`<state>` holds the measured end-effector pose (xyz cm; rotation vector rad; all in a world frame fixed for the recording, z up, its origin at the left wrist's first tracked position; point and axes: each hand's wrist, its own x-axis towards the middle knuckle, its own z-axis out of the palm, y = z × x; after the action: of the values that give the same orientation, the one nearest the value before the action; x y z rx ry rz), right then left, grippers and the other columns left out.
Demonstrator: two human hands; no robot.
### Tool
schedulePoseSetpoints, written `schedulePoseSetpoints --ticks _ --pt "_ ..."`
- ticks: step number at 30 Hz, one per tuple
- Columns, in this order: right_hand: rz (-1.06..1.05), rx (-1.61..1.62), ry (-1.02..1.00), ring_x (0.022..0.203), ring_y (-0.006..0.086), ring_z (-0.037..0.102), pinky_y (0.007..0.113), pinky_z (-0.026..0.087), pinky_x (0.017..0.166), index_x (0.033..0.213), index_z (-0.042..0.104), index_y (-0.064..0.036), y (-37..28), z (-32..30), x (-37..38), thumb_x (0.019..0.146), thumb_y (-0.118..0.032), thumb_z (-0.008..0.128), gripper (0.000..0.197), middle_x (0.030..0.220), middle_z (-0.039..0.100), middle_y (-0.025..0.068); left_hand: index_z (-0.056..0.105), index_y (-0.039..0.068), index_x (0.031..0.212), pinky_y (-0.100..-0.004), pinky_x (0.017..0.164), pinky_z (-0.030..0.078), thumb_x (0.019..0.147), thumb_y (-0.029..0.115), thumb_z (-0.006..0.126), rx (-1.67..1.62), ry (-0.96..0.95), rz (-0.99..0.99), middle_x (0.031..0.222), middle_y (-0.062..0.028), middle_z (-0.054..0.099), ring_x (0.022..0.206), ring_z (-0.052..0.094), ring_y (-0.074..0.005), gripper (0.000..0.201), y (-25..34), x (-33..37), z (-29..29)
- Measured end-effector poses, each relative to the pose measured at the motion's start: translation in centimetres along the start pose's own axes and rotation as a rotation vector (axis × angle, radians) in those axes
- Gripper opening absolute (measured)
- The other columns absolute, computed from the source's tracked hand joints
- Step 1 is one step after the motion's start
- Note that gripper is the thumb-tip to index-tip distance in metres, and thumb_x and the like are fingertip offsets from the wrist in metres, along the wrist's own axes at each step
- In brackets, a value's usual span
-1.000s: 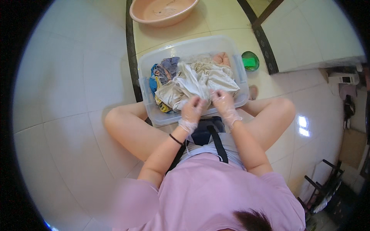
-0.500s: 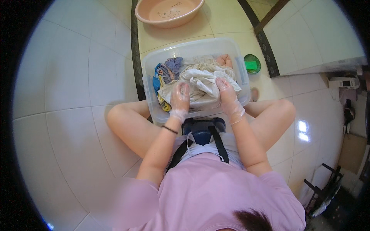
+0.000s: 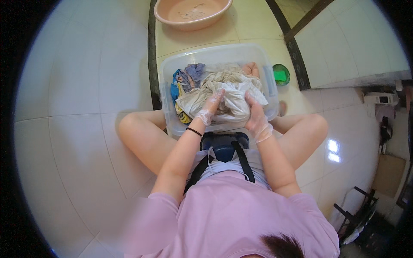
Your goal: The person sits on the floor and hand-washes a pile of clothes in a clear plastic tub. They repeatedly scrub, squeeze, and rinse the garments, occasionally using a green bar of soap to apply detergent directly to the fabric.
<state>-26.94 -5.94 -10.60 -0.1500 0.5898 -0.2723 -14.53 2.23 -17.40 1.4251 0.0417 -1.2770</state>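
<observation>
A translucent plastic tub (image 3: 217, 50) stands between my knees, full of laundry. Across its middle and right lies a bunched off-white cloth (image 3: 235, 99), crumpled and wet-looking. My left hand (image 3: 211, 105), in a thin clear plastic glove, grips the cloth near its middle, thumb side up. On the cloth's right edge, my gloved right hand (image 3: 257, 115) is closed, its fingers partly hidden by the folds. At the tub's left are a grey-blue cloth (image 3: 196, 71) and a blue and yellow patterned cloth (image 3: 182, 115). A pinkish cloth (image 3: 250, 69) shows in the far right corner.
Beyond the tub sits a peach basin (image 3: 189, 22) with a line drawing inside. Right of the tub is a round green dish (image 3: 287, 75) holding a bright green block (image 3: 280, 76). A dark blue stool (image 3: 223, 148) is under me. A black metal frame (image 3: 359, 206) stands at lower right.
My left hand has shifted right and slightly away from me, closer to my right hand. The white cloth between them is gathered into a tighter, rounder bunch.
</observation>
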Motion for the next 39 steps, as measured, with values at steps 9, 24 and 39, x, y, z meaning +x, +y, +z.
schedulePoseSetpoints --ticks 9,24,39 --pt "0.012 -0.077 0.037 0.107 0.0248 0.053 0.037 0.041 0.094 0.121 0.046 -0.0008 0.2 -1.7 0.8 0.090 -0.025 0.047 0.039 0.117 0.054 0.0131 0.059 -0.001 0.092 -0.0283 0.068 0.041 0.088 0.030 0.053 0.240 0.291 0.441 0.078 -0.0073 0.059 0.073 0.049 -0.0134 0.032 0.7 1.1 -2.5" --pt "-0.663 -1.398 0.114 0.090 0.0313 0.058 0.038 0.044 0.080 0.105 0.053 -0.0043 6.9 0.4 3.4 0.076 -0.016 0.065 0.034 0.093 0.062 0.0142 0.056 0.007 0.086 -0.0212 0.058 0.043 0.087 0.026 0.058 0.083 -0.105 0.313 0.072 0.0018 0.054 0.064 0.050 -0.0067 0.019 7.0 -6.9 -1.3" --pt "-0.772 -1.741 0.279 0.077 0.0327 0.058 0.040 0.046 0.067 0.089 0.061 -0.0035 4.1 4.3 1.2 0.080 -0.024 0.059 0.022 0.085 0.061 0.0158 0.055 0.004 0.095 -0.0311 0.083 0.046 0.090 0.026 0.051 0.025 -0.136 0.345 0.111 -0.0055 0.057 0.092 0.056 -0.0145 0.022 10.9 -6.9 -1.9"
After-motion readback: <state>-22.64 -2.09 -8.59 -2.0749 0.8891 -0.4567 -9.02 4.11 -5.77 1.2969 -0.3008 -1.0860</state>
